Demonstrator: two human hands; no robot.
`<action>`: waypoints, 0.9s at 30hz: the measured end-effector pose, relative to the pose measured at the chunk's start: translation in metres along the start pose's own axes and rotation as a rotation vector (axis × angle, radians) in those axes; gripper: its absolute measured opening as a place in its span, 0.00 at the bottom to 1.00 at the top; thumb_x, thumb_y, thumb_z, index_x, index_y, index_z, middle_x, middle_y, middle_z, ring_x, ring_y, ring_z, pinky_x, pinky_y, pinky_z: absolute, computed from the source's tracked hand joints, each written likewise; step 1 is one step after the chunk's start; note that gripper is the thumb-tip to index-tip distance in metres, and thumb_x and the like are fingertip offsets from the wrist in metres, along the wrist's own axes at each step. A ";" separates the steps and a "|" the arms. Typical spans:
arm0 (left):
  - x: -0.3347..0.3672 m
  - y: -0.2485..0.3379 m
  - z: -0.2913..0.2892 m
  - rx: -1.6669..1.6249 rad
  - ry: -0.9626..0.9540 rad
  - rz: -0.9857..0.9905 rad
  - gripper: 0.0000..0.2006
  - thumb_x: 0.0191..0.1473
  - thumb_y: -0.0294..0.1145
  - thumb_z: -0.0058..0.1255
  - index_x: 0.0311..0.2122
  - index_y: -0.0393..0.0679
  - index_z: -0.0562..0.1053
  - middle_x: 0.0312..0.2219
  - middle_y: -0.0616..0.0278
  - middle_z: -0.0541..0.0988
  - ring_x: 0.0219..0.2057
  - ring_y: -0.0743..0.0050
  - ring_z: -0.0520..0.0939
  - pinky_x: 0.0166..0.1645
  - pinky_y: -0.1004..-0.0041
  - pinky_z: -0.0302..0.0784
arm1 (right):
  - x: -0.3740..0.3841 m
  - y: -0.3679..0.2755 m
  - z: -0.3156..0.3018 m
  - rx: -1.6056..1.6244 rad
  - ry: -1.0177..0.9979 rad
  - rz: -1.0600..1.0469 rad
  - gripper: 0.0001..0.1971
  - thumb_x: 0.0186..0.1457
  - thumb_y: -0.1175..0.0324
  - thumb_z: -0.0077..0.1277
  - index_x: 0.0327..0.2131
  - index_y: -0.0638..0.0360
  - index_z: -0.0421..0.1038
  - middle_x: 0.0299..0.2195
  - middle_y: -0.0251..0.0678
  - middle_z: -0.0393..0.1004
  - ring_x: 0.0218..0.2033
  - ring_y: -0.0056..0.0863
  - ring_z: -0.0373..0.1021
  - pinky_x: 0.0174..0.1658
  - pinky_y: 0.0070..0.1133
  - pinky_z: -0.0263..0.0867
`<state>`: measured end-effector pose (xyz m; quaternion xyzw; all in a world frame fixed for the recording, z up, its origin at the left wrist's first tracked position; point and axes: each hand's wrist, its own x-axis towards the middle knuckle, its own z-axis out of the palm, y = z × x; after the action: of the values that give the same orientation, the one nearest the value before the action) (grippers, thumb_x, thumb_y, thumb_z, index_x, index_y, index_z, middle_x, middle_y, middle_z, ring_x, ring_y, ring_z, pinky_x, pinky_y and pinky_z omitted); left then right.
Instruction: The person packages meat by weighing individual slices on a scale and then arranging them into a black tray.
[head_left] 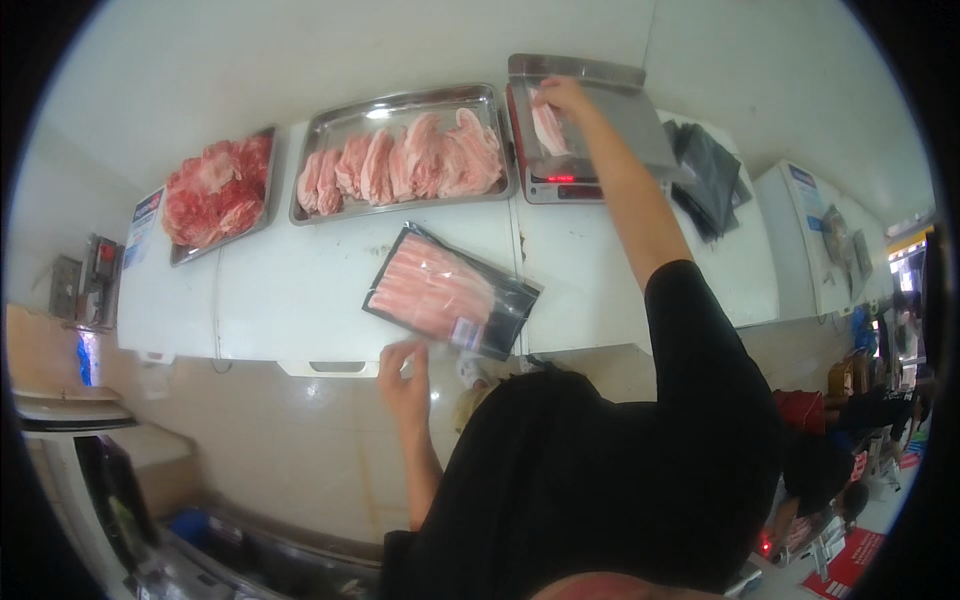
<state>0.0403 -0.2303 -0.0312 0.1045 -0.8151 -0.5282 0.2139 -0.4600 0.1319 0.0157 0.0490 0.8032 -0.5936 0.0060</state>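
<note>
My right hand (562, 94) reaches over the weighing scale (565, 192) at the back. Its fingers pinch the upper end of a pale pork belly slice (547, 128), which lies along the metal pan (625, 130) of the scale. My left hand (403, 377) is low, by the front edge of the white counter. Its fingers are curled together, with nothing visible in them. Just beyond it lies a clear-and-black vacuum pack of sliced pork belly (430, 285), tilted on the counter. Any contact between hand and pack is unclear.
A steel tray (400, 101) of pork belly slices stands left of the scale. Further left, another tray (205, 250) holds red meat (220, 190). Black plastic bags (705, 180) lie right of the scale. The white counter (290, 290) has handles along its front. People (820, 460) are at the far right.
</note>
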 end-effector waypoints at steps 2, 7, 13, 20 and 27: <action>0.003 0.017 0.009 0.017 -0.020 0.041 0.04 0.56 0.22 0.63 0.37 0.35 0.81 0.36 0.54 0.82 0.41 0.58 0.83 0.48 0.66 0.76 | -0.023 -0.008 0.000 0.303 -0.091 -0.007 0.28 0.45 0.78 0.65 0.54 0.58 0.74 0.45 0.38 0.79 0.42 0.28 0.77 0.42 0.25 0.74; 0.002 0.051 0.060 -0.080 -0.076 0.174 0.06 0.53 0.22 0.65 0.37 0.36 0.82 0.36 0.54 0.82 0.40 0.59 0.83 0.46 0.67 0.76 | -0.152 -0.058 -0.027 0.349 -0.022 -0.311 0.24 0.49 0.79 0.64 0.52 0.62 0.75 0.45 0.36 0.78 0.43 0.24 0.77 0.44 0.23 0.74; -0.011 0.131 0.157 -0.157 -0.139 0.388 0.16 0.51 0.23 0.65 0.47 0.37 0.80 0.44 0.51 0.81 0.44 0.50 0.82 0.51 0.61 0.77 | -0.316 -0.041 -0.033 0.067 0.037 -0.478 0.17 0.55 0.84 0.57 0.49 0.62 0.76 0.42 0.33 0.77 0.41 0.17 0.74 0.43 0.18 0.76; -0.042 0.120 0.213 -0.342 -0.294 0.093 0.14 0.57 0.23 0.58 0.49 0.35 0.77 0.36 0.44 0.80 0.36 0.51 0.82 0.42 0.61 0.78 | -0.389 -0.005 -0.027 0.134 -0.234 -0.257 0.20 0.58 0.78 0.58 0.55 0.58 0.73 0.42 0.31 0.75 0.40 0.17 0.71 0.37 0.18 0.75; -0.041 0.115 0.196 -0.405 -0.560 -0.223 0.12 0.65 0.27 0.57 0.50 0.35 0.78 0.32 0.69 0.82 0.35 0.86 0.78 0.39 0.78 0.76 | -0.369 0.000 -0.090 -0.025 -0.233 -0.407 0.17 0.62 0.77 0.56 0.54 0.62 0.74 0.47 0.33 0.80 0.39 0.26 0.78 0.50 0.26 0.75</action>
<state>-0.0075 -0.0058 -0.0060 -0.0005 -0.7043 -0.7073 -0.0604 -0.0879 0.1918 0.0677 -0.1828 0.7976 -0.5744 -0.0202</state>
